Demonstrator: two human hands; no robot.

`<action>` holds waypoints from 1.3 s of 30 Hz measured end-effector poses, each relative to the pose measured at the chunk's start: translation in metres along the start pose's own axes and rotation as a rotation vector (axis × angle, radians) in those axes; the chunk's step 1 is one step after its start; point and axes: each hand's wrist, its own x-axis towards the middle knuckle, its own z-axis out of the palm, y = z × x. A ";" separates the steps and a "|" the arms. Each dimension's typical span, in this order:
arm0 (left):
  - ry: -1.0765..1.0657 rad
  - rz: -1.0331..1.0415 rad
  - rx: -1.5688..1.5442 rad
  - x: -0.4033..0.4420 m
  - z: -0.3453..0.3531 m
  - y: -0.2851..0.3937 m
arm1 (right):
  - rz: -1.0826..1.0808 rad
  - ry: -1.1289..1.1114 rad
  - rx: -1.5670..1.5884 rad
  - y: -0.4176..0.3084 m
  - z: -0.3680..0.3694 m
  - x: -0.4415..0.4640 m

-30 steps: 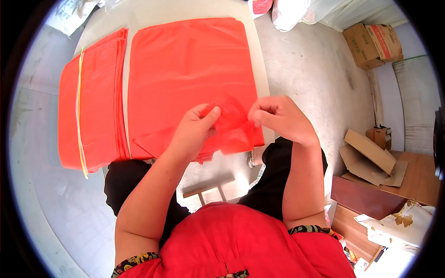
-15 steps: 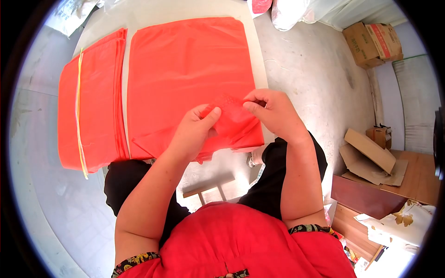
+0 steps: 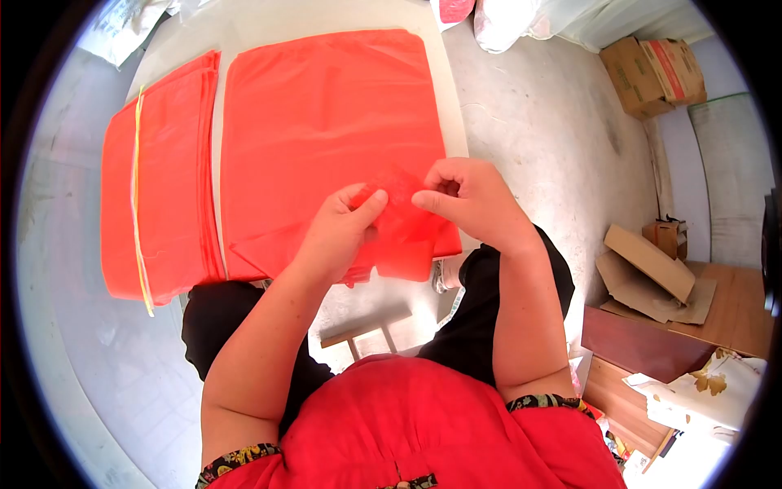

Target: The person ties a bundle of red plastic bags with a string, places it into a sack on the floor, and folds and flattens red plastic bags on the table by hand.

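Thin red plastic film (image 3: 401, 216), which looks like part of a plastic bag, is gathered up at the near edge of a wide flat stack (image 3: 326, 122) of the same red plastic. My left hand (image 3: 338, 224) pinches it between thumb and fingers. On the other side, my right hand (image 3: 476, 200) is closed with thumb and fingertips at the film's right side. A loose flap hangs below the stack's front edge. To the left lies a second, folded red stack (image 3: 167, 179), with a yellow strip (image 3: 136, 187) lying across it lengthwise.
Both stacks rest on a pale table (image 3: 208, 24) in front of my knees. A cardboard box (image 3: 643, 77) stands at the back right. Nearer on the right, an opened carton (image 3: 652, 273) sits on a wooden cabinet (image 3: 741, 306). White bags (image 3: 505, 20) lie beyond the table.
My right hand has shifted slightly left, closer to my left hand. The film between them is more bunched, and its loose flap hangs lower. My left hand stays nearly in place.
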 end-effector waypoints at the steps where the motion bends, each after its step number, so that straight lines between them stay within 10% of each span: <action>1: 0.000 -0.003 -0.017 -0.001 0.002 0.001 | 0.004 0.001 -0.008 0.002 0.001 0.001; 10: 0.013 -0.017 -0.048 -0.005 0.008 0.010 | -0.059 0.052 0.046 0.009 -0.006 -0.001; 16: 0.029 -0.006 -0.049 -0.005 0.009 0.010 | 0.024 -0.306 0.276 -0.002 -0.030 -0.020; 31: 0.023 -0.008 -0.063 -0.004 0.011 0.009 | -0.091 0.086 -0.019 0.002 0.003 -0.001; 39: 0.052 -0.012 -0.070 -0.005 0.011 0.009 | 0.114 -0.325 0.264 -0.010 -0.031 -0.019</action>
